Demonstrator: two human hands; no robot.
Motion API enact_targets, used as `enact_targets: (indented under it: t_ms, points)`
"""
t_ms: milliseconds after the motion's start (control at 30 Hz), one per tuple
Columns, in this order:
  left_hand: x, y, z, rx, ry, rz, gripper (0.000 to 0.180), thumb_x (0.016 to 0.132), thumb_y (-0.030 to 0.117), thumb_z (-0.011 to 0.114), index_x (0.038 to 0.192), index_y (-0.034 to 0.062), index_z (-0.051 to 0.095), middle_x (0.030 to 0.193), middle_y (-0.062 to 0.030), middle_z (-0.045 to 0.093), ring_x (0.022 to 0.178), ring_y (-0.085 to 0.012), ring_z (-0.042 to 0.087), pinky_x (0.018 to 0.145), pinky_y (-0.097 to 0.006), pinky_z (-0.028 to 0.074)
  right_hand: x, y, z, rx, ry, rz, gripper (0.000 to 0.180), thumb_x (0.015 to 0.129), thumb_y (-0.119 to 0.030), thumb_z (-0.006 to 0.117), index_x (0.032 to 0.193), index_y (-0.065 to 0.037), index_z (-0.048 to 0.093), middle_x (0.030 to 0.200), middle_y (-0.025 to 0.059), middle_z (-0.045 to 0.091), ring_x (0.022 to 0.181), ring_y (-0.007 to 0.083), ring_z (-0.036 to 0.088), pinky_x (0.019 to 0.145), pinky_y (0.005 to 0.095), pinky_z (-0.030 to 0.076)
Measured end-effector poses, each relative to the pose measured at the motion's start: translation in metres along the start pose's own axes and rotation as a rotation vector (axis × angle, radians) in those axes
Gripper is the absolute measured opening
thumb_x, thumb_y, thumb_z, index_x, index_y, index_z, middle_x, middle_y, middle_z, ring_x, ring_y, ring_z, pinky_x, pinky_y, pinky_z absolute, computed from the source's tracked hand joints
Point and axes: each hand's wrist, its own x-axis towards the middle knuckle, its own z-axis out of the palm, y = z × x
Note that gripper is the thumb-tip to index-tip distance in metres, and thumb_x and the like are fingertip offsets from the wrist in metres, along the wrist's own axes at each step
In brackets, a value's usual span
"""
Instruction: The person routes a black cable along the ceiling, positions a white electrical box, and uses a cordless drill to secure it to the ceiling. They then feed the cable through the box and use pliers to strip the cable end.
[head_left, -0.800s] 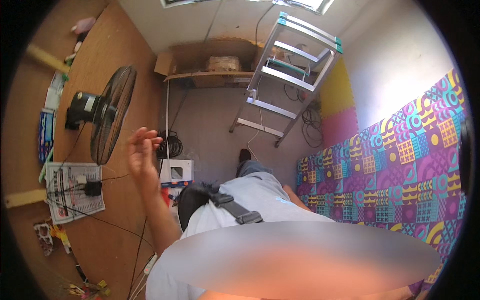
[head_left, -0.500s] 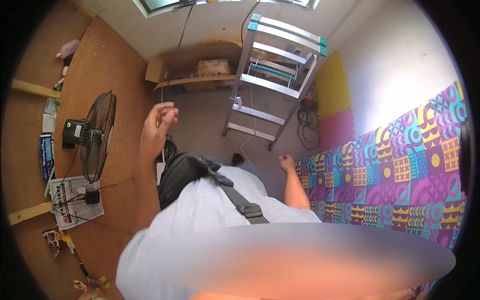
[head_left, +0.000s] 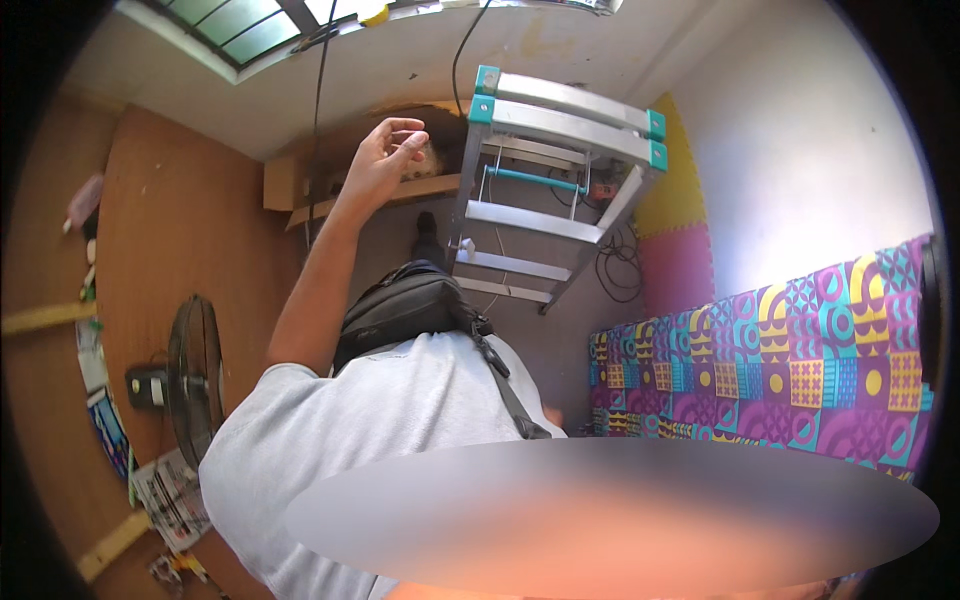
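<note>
My left hand (head_left: 388, 158) is raised ahead of me, its arm stretched forward. The fingers are loosely bent and the thumb stands a little apart from them; I see nothing held. Beyond the hand lies an open cardboard box (head_left: 425, 187) against the far wall, partly covered by the fingers. To the right of the hand stands an aluminium stepladder (head_left: 570, 135) with teal corner caps, not touched. My right hand is out of sight; only a small patch of skin shows beside my shirt. A black bag (head_left: 400, 310) hangs at my front on a strap.
A black fan (head_left: 195, 380) stands on the brown wooden board (head_left: 190, 210) at left, near a printed sheet (head_left: 172, 500). Right of me is a surface covered in colourful patterned fabric (head_left: 760, 360). Coiled black cable (head_left: 620, 265) lies behind the ladder. One cable (head_left: 318, 130) hangs from the window.
My left hand has reached forward and right, up toward the cardboard box. My right hand has dropped out of view. I have moved closer to the ladder, and the view has shifted.
</note>
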Motion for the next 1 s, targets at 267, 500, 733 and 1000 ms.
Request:
enact_targets:
  t_ms: [267, 500, 733, 1000]
  points:
    - [0.247, -0.07, -0.018, -0.08, -0.044, -0.154, 0.027, 0.107, 0.023, 0.066, 0.125, 0.0043, 0.07, 0.107, -0.0043, 0.075, 0.084, -0.0094, 0.063, 0.079, -0.026, 0.052, -0.092, -0.156, 0.05, 0.465, 0.252, 0.074, 0.045, 0.099, -0.038, 0.069, 0.125, -0.001, 0.072, 0.126, 0.0249, 0.073, 0.114, 0.0378, 0.072, 0.095, 0.0463, 0.055]
    - [0.412, -0.096, 0.029, 0.203, -0.14, 0.012, 0.035, 0.102, 0.025, 0.069, 0.131, 0.0064, 0.071, 0.109, -0.0105, 0.077, 0.101, -0.0182, 0.074, 0.086, -0.033, 0.058, -0.124, -0.294, 0.061, 0.608, 0.4, -0.011, 0.039, 0.099, -0.035, 0.07, 0.121, -0.002, 0.073, 0.124, 0.0231, 0.074, 0.109, 0.0347, 0.074, 0.093, 0.0431, 0.056]
    - [0.477, -0.093, 0.1, 0.254, -0.05, 0.294, 0.038, 0.097, 0.025, 0.071, 0.13, 0.0063, 0.071, 0.127, -0.0168, 0.072, 0.106, -0.0282, 0.075, 0.095, -0.039, 0.059, -0.134, -0.358, 0.068, 0.606, 0.349, 0.076, 0.035, 0.099, -0.031, 0.071, 0.119, -0.002, 0.073, 0.12, 0.0209, 0.074, 0.107, 0.0329, 0.074, 0.093, 0.0424, 0.056]
    - [0.454, -0.15, 0.007, 0.391, 0.271, 0.288, 0.022, 0.099, 0.018, 0.071, 0.12, 0.012, 0.073, 0.107, -0.0077, 0.072, 0.09, -0.0229, 0.07, 0.083, -0.038, 0.058, -0.149, -0.36, 0.085, 0.575, 0.295, 0.133, 0.031, 0.099, -0.028, 0.072, 0.116, -0.002, 0.073, 0.115, 0.0183, 0.074, 0.104, 0.0307, 0.074, 0.092, 0.0417, 0.057]
